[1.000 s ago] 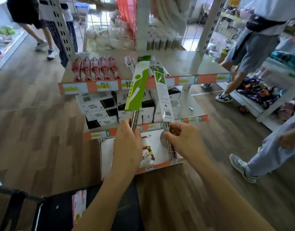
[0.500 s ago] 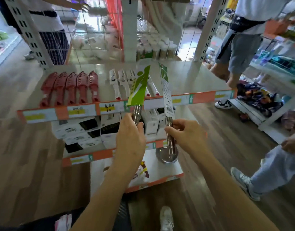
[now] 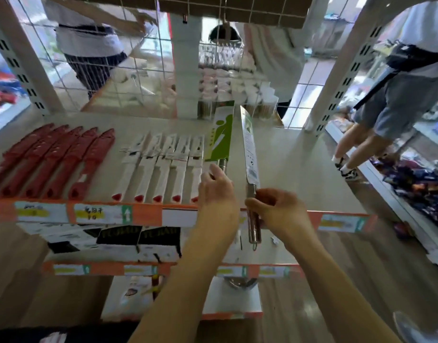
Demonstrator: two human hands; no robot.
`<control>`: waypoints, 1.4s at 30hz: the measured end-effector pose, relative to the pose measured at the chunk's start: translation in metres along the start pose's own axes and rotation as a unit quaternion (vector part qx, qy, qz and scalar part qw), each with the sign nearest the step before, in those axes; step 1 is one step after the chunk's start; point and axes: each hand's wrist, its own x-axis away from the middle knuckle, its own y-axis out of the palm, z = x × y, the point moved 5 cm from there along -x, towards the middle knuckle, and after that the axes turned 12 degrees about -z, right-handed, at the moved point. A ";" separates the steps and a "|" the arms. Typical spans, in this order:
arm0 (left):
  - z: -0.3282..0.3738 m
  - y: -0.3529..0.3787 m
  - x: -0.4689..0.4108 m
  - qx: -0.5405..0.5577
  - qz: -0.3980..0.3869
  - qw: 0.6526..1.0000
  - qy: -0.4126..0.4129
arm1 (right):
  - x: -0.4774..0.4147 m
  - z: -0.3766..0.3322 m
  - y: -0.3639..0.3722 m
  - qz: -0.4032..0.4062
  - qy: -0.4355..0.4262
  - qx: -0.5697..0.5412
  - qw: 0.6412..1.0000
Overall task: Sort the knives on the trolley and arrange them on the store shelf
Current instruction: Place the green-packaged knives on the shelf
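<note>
My left hand (image 3: 219, 194) grips the steel handle of a knife in a green card sleeve (image 3: 220, 134), held low over the top shelf (image 3: 299, 164) just right of the white knives. My right hand (image 3: 277, 211) holds a second steel-handled knife (image 3: 250, 154) by its handle, its sleeve turned edge-on, over the shelf's front lip. A row of red-sheathed knives (image 3: 54, 159) lies at the shelf's left. Beside it lies a row of white packaged knives (image 3: 163, 167) with red ends.
The shelf's right half is bare beige surface. Lower shelves hold black-and-white boxes (image 3: 119, 241). A wire grid (image 3: 138, 70) backs the shelf between white uprights. One person (image 3: 396, 95) stands at the right, another (image 3: 89, 45) behind the grid.
I have stepped closer and the shelf now fills the view. Both hands moved forward and up, carrying the two knives from below the shelf edge to over the top shelf.
</note>
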 end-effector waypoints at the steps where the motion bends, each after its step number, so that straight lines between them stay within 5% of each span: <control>1: 0.005 0.002 -0.006 0.006 0.004 1.000 -0.005 | -0.008 0.001 -0.004 -0.007 -0.004 0.002 1.000; 16: 0.023 0.040 -0.032 -0.069 -0.009 0.997 -0.028 | -0.058 0.006 -0.034 -0.005 -0.063 0.037 0.997; 25: 0.019 0.037 -0.027 -0.221 -0.012 0.975 -0.024 | -0.065 0.007 -0.028 -0.027 -0.040 0.076 0.996; 32: 0.020 0.008 -0.033 -0.063 0.064 0.992 0.091 | -0.053 0.003 -0.031 -0.009 -0.051 0.129 0.990; 37: 0.029 -0.003 -0.059 0.216 -0.022 0.974 0.070 | -0.033 -0.004 -0.035 0.011 -0.062 0.211 0.976; 42: 0.035 0.005 -0.075 0.281 -0.057 0.954 0.088 | -0.021 -0.007 -0.028 -0.001 -0.050 0.258 0.965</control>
